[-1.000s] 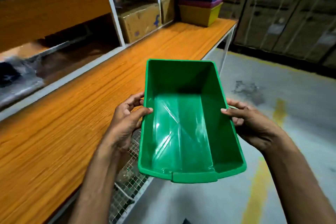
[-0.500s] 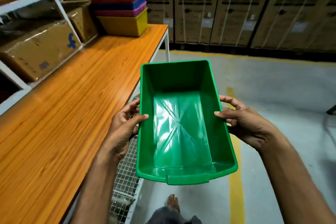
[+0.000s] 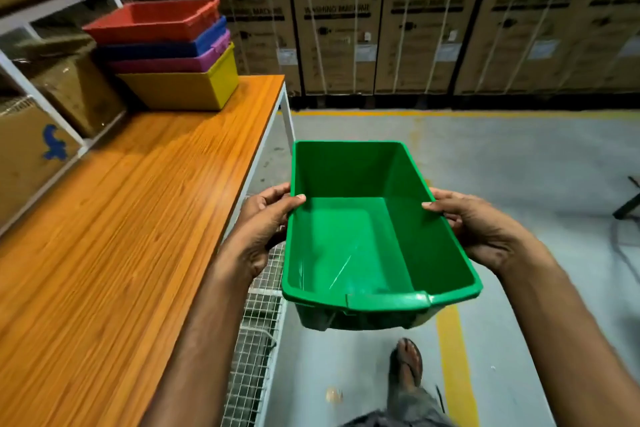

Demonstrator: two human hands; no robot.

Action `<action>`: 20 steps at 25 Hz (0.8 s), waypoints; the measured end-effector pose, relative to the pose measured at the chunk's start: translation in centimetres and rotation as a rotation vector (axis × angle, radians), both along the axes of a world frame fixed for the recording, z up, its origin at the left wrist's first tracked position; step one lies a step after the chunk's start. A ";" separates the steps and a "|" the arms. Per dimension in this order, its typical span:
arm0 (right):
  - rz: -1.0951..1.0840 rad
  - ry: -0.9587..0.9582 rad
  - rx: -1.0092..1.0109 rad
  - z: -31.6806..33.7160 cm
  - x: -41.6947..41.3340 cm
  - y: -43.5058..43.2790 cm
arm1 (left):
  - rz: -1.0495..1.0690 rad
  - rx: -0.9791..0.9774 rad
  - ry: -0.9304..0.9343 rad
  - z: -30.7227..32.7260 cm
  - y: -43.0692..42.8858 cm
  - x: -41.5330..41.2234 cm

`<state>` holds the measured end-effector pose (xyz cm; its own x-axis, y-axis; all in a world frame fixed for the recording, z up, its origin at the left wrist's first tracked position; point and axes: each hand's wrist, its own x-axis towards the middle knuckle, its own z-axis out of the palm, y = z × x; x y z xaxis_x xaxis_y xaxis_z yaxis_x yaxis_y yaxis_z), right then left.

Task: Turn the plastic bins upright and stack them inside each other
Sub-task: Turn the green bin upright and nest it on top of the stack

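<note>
I hold an empty green plastic bin (image 3: 349,239) upright in the air, beside the table's long edge and over the floor. My left hand (image 3: 265,222) grips its left rim, thumb hooked over the edge. On the opposite rim my right hand (image 3: 478,229) grips the same way. At the far end of the wooden table (image 3: 114,218) stands a nested stack of bins: red (image 3: 156,19) on top, then blue (image 3: 166,47), purple (image 3: 180,62), and yellow (image 3: 183,88) at the bottom.
Shelving with a white frame (image 3: 31,83) and cardboard boxes (image 3: 27,152) lines the table's left side. Large cartons (image 3: 415,31) form a wall across the back. A wire mesh rack (image 3: 256,340) sits below the table edge. My sandalled foot (image 3: 407,364) stands on the grey floor by a yellow line.
The view has swung right and closer to the table's far end, so the coloured stack looks nearer. The green bin stays in both hands and now sits more level.
</note>
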<state>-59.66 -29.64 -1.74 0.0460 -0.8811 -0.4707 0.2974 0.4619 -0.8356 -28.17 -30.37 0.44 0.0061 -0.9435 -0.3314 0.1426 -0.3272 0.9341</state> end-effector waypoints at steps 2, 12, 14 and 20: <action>0.014 0.034 -0.012 -0.6 -1.5 -4.9 | 0.004 -0.047 -0.008 -0.6 -4.2 -1.4; 0.139 0.258 -0.304 3.8 -6.2 -29.0 | 0.234 -0.271 -0.081 -0.4 -22.8 -8.1; 0.177 0.257 -0.375 4.9 -6.4 -33.4 | 0.269 -0.332 -0.106 0.4 -25.6 -8.7; 0.225 0.279 -0.551 5.7 -3.4 -46.1 | 0.434 -0.438 -0.170 1.4 -34.7 -7.6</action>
